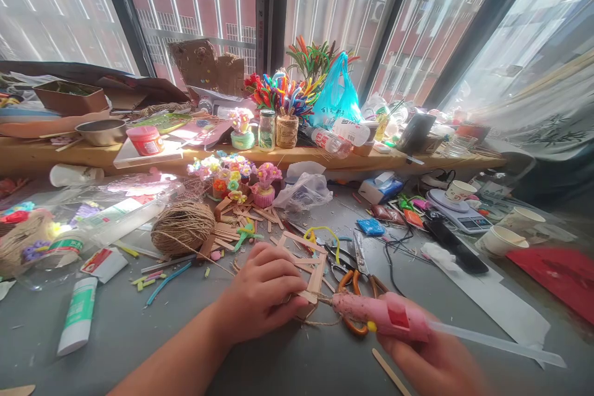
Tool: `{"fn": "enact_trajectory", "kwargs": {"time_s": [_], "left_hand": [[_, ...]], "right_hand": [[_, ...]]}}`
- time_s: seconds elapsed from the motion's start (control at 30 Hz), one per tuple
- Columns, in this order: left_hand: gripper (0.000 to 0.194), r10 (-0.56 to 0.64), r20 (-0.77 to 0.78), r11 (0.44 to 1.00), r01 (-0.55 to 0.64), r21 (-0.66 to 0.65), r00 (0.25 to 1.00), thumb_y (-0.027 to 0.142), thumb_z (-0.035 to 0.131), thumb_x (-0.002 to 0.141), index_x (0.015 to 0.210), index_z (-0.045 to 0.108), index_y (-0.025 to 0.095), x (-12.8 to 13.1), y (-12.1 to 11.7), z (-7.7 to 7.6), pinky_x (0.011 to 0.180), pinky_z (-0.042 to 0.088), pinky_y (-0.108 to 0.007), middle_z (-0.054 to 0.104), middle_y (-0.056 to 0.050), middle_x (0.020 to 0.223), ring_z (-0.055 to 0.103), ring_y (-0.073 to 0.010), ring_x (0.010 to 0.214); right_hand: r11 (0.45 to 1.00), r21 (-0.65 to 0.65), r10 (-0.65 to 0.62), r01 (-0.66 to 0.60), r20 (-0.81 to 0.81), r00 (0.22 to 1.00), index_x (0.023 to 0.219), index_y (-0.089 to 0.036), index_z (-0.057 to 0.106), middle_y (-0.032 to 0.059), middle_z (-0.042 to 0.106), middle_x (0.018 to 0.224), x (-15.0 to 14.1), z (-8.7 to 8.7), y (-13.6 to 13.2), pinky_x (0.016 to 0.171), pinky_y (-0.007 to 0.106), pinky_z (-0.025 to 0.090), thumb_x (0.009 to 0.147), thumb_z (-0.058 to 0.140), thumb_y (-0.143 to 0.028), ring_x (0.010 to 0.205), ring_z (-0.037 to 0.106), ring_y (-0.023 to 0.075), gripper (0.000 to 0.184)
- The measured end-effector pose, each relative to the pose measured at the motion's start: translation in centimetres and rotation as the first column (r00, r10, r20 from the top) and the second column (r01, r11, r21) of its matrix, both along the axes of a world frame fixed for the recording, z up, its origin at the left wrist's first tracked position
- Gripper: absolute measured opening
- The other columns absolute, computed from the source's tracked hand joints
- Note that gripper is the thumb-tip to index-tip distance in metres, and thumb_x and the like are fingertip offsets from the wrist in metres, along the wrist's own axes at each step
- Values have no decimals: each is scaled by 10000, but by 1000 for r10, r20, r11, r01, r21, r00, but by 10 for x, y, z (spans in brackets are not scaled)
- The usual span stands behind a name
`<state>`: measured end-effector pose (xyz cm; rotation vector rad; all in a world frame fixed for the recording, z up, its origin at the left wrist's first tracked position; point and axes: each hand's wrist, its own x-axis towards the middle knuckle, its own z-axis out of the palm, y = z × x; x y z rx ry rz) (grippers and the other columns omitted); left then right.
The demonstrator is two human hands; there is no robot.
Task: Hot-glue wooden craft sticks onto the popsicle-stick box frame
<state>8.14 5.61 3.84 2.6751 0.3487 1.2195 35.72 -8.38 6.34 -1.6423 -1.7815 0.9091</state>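
My left hand point(271, 291) is closed on a small frame of popsicle sticks point(317, 272), pinching its near corner between thumb and fingers. In my right hand point(427, 346) is a pink hot glue gun point(380, 314), with a long translucent glue stick point(496, 341) coming out of its back. The nozzle points left and meets the frame's near corner; whether glue is coming out I cannot tell. Twine point(320, 323) runs under the corner and my left fingers. Behind the gun lie orange-handled scissors point(359, 260), partly hidden by it.
A ball of twine point(183, 228) and loose wooden sticks point(227, 235) lie left of the frame. A white glue tube point(78, 315) rests at far left. On the right are a kitchen scale point(459, 213), paper cups point(501, 240) and a black cable point(392, 260). A cluttered ledge point(195, 158) runs along the windows.
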Motion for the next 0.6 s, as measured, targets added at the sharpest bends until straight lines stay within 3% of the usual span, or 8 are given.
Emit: {"fn": "enact_trajectory", "kwargs": {"time_s": [0.2, 0.5, 0.6], "left_hand": [[66, 13, 4, 1000, -13, 2, 1000, 268, 696, 1014, 1067, 730, 251, 0, 0, 2, 972, 458, -378, 792, -21, 935, 702, -210, 966], [60, 19, -2, 1000, -19, -7, 1000, 278, 692, 1018, 1058, 731, 258, 0, 0, 0, 964, 457, -376, 795, -21, 938, 699, -212, 974], [64, 24, -9, 1000, -24, -1, 1000, 285, 689, 1018, 1057, 731, 257, 0, 0, 0, 961, 460, -370, 791, -21, 933, 698, -211, 968]], "right_hand": [[996, 93, -14, 10, 43, 999, 1346, -364, 799, 37, 824, 1282, 0, 1, -2, 978, 342, 638, 983, 590, -260, 1186, 769, 323, 431], [999, 36, -35, 36, -34, 999, 1335, -349, 807, 57, 806, 1324, 2, -1, -4, 1063, 385, 597, 1038, 563, -373, 1247, 742, 330, 385], [978, -12, -209, 210, -138, 968, 1286, -293, 837, 76, 857, 1171, 20, -11, -10, 942, 381, 655, 952, 681, -456, 1105, 795, 346, 403]]}}
